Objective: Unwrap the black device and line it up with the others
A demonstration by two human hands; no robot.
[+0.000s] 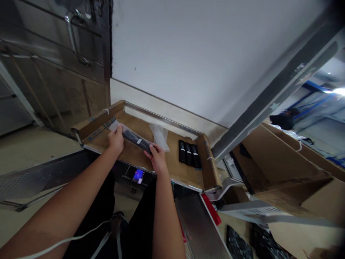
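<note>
A dark, long item in a translucent sleeve (136, 139) slants over the left half of a cardboard-lined tray (172, 163). My left hand (116, 140) pinches the sleeve's loose upper-left end. At the lower-right end, my right hand (156, 155) grips the sleeved item between thumb and fingers. A small white label shows on the item. Behind my right hand, flat translucent sleeves (159, 136) lie on the cardboard. Several black items with white labels (189, 153) lie side by side at the tray's right.
Cardboard walls edge the tray, with a white wall behind it. A metal door with a handle (74, 39) stands at the left. To the right are a grey post (269, 86), large cardboard boxes (293, 162) and a distant person. Black bags (238, 242) lie on the floor.
</note>
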